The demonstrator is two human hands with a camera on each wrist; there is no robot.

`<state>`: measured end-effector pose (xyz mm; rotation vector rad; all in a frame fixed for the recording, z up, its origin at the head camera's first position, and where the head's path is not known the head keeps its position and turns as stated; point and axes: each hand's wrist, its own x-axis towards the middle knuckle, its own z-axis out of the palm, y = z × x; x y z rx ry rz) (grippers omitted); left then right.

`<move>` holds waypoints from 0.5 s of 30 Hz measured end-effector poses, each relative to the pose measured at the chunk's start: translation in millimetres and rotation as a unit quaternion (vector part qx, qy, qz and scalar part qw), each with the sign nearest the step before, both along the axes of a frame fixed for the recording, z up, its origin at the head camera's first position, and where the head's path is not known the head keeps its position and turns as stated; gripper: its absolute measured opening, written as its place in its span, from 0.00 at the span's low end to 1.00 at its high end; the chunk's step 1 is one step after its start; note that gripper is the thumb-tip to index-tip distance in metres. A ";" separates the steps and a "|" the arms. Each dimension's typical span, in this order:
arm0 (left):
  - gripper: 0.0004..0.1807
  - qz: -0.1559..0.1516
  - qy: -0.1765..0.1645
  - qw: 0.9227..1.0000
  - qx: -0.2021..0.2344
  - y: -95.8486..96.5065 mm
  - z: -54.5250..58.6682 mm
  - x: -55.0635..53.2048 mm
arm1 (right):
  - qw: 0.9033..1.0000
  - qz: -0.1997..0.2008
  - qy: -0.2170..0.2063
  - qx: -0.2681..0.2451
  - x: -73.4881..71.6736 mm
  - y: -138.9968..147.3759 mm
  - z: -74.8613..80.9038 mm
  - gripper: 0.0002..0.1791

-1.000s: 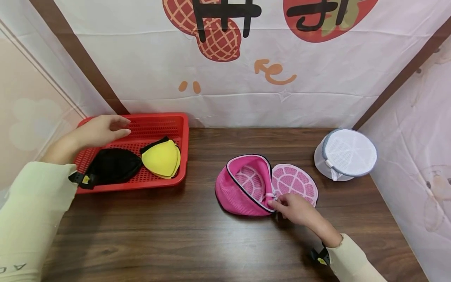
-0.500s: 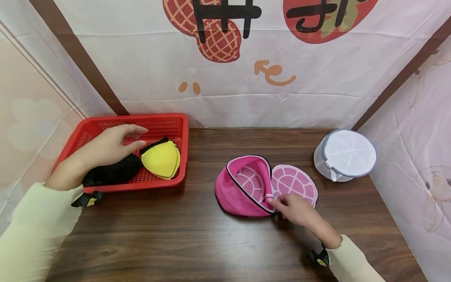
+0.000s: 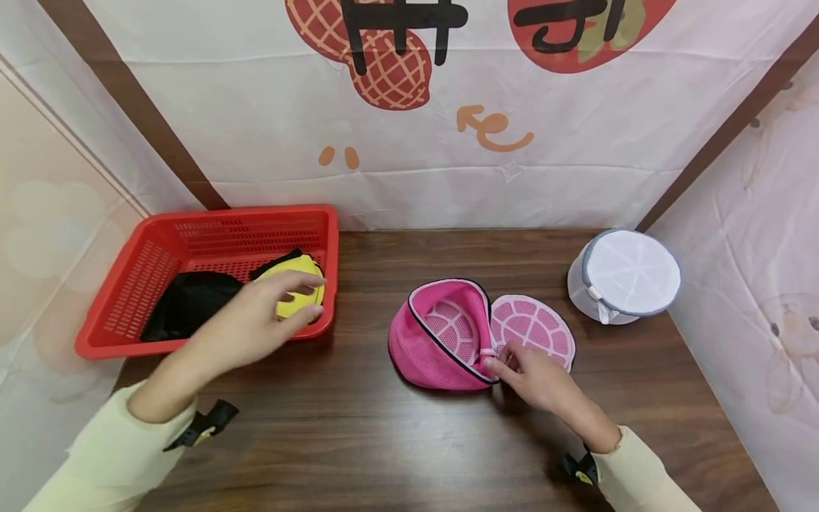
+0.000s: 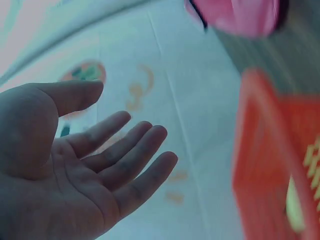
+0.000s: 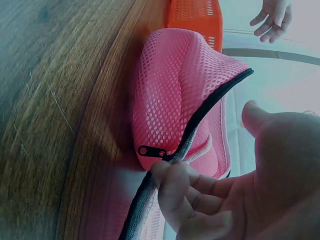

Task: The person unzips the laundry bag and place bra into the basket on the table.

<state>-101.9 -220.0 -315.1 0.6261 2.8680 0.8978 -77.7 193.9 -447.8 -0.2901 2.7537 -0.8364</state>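
Note:
My left hand [image 3: 252,323] hovers over the front right part of the red basket [image 3: 143,284], fingers spread and holding nothing. Below it, partly hidden, is a folded yellow bra [image 3: 284,270] with black edging. A black bra [image 3: 192,299] lies to its left in the basket. At the table's middle stands a pink mesh laundry bag [image 3: 425,355], unzipped, its round lid [image 3: 537,323] laid flat to the right. The curled fingers of my right hand [image 3: 540,377] hold the bag's zip edge where lid and body meet. A black zip pull [image 5: 151,151] lies close to those fingers.
A white mesh laundry bag [image 3: 623,277] with a grey rim stands at the back right. Printed cloth walls [image 3: 256,128] rise behind and on both sides of the brown wooden table [image 3: 358,441].
The left hand has moved right and towards me, from above the basket's left side to its front right corner. My right hand keeps its hold on the pink bag's edge.

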 end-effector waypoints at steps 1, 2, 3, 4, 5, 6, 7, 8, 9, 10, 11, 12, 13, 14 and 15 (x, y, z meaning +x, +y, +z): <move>0.23 -0.004 -0.006 1.000 0.006 5.7 -4.0 4.3 | 1.000 0.003 0.006 -0.003 0.6 -0.4 0.0 0.19; 0.23 -0.008 -0.010 1.000 0.011 11.1 -9.0 8.3 | 1.000 0.005 0.012 -0.005 1.4 -1.0 0.2 0.19; 0.23 -0.011 -0.016 1.000 0.016 16.3 -14.6 11.9 | 1.000 0.007 0.016 -0.004 2.6 -1.2 0.5 0.20; 0.24 -0.014 -0.026 0.999 0.021 20.9 -20.4 15.4 | 1.000 0.009 0.020 -0.003 3.6 -1.6 0.7 0.21; 0.24 -0.015 -0.034 0.999 0.025 25.0 -26.7 18.4 | 1.000 0.011 0.022 -0.002 4.8 -1.8 1.2 0.22; 0.25 -0.016 -0.046 0.998 0.033 29.0 -33.3 20.8 | 1.000 0.011 0.025 -0.002 5.9 -1.9 1.5 0.24; 0.26 -0.017 -0.056 0.997 0.041 32.6 -40.5 22.6 | 1.000 0.012 0.027 -0.002 6.8 -1.9 1.8 0.25; 0.27 -0.020 -0.065 0.996 0.053 35.8 -48.0 23.9 | 0.999 0.015 0.028 -0.003 7.8 -1.8 2.1 0.27; 0.27 -0.020 -0.076 0.995 0.066 38.5 -56.1 24.9 | 0.999 0.017 0.028 -0.006 8.8 -1.9 2.4 0.28; 0.28 -0.020 -0.087 0.993 0.078 40.9 -64.3 25.9 | 0.999 0.021 0.028 -0.008 9.4 -2.1 2.4 0.29; 0.30 -0.020 -0.094 0.991 0.091 43.7 -73.5 26.9 | 0.999 0.023 0.028 -0.010 9.7 -2.2 2.0 0.30; 0.31 -0.020 -0.102 0.989 0.104 46.7 -83.1 27.8 | 0.999 0.026 0.028 -0.012 10.0 -2.4 1.3 0.30; 0.33 -0.022 -0.108 0.987 0.115 49.8 -92.3 29.1 | 0.999 0.030 0.028 -0.013 10.3 -2.5 0.4 0.31; 0.35 -0.021 -0.110 0.986 0.121 53.3 -101.7 30.6 | 0.999 0.032 0.028 -0.015 10.6 -2.7 -0.1 0.30; 0.37 -0.017 -0.113 0.986 0.117 57.4 -110.2 32.2 | 0.999 0.033 0.030 -0.015 10.7 -3.0 -0.9 0.30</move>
